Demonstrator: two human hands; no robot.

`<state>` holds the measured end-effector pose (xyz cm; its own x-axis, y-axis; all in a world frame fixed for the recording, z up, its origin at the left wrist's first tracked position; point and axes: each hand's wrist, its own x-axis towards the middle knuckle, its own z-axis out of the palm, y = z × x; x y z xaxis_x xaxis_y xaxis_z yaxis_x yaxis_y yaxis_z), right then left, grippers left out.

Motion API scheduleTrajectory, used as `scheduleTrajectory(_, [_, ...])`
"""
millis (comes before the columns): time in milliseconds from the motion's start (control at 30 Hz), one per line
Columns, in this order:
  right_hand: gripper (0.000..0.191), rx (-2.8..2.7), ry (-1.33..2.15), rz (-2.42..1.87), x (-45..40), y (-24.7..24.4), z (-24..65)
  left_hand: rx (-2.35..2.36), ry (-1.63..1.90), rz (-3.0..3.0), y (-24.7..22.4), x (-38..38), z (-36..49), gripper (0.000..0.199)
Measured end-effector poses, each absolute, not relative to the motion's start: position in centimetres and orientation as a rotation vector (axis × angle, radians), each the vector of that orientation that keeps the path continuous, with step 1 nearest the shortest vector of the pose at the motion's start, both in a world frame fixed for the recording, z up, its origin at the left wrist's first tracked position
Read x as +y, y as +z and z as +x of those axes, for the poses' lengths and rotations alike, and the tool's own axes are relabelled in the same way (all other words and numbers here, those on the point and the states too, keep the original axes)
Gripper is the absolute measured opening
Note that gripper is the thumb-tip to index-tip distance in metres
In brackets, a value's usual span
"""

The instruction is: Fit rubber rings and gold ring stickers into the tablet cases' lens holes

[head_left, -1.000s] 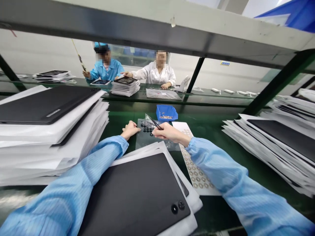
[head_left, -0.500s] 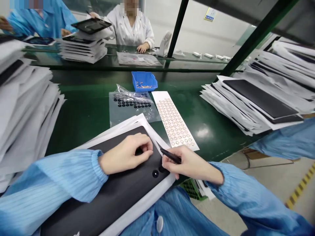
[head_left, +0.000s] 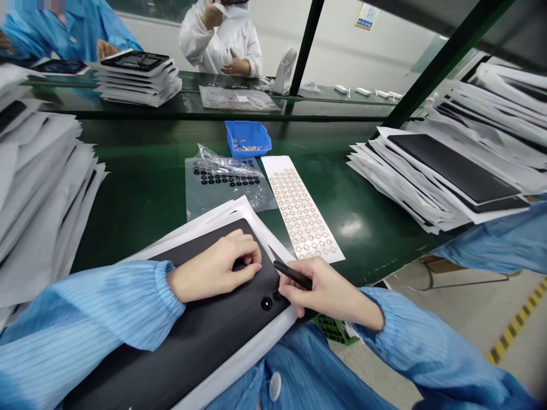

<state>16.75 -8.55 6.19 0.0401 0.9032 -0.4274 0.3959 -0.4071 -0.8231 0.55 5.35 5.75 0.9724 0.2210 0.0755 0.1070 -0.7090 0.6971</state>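
Note:
A black flat panel (head_left: 183, 353) lies tilted on white sheets in front of me. Two round black lens-like discs sit near its right edge; the nearer disc (head_left: 266, 303) is fully visible, the other partly behind my fingers. My left hand (head_left: 220, 266) rests on the panel with curled fingers; whether something is between them is hidden. In my right hand (head_left: 310, 287) is a black pen-like tool (head_left: 293, 274), its end pointing up and left, while the fingertips are at the panel's right edge beside the discs.
Beyond the panel are a plastic sheet of black rings (head_left: 228, 182), a white strip of small rings (head_left: 301, 208) and a blue bin (head_left: 248, 138). Stacks of sheets and panels stand left (head_left: 51, 188) and right (head_left: 453, 165). Two people are across the bench, one sleeve at right.
The person in white across the bench has raised one hand to the face, and the dark panel once held there now lies on the stack. My hands have hardly moved.

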Motion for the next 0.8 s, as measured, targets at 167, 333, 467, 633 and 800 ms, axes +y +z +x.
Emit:
scheduleTrajectory(167, [0.02, -1.555, 1.025, -1.883, -9.0, 6.3, 16.1, 0.217, 0.195, 2.358, 5.5, 5.5, 0.6, 0.018])
scheduleTrajectory(333, [0.02, -1.762, 0.67, -1.759, -10.1, 6.2, 15.6, 0.216, 0.194, 2.39, 5.6, 5.2, 0.6, 0.018])
scheduleTrajectory(467, [0.017, -1.532, 0.562, -1.648, -10.5, 5.8, 16.1, 0.202, 0.207, 2.434, 5.6, 3.4, -1.0, 0.017])
scheduleTrajectory(633, [0.057, -0.979, 0.533, -1.514, -11.3, 4.2, 15.8, 0.084, 0.247, 2.64, 5.0, 1.3, -3.0, 0.036])
scheduleTrajectory(800, [0.035, -0.872, 0.558, -1.449, -12.0, 3.2, 13.5, 0.049, 0.207, 2.777, 5.2, 0.8, -3.0, 0.036])
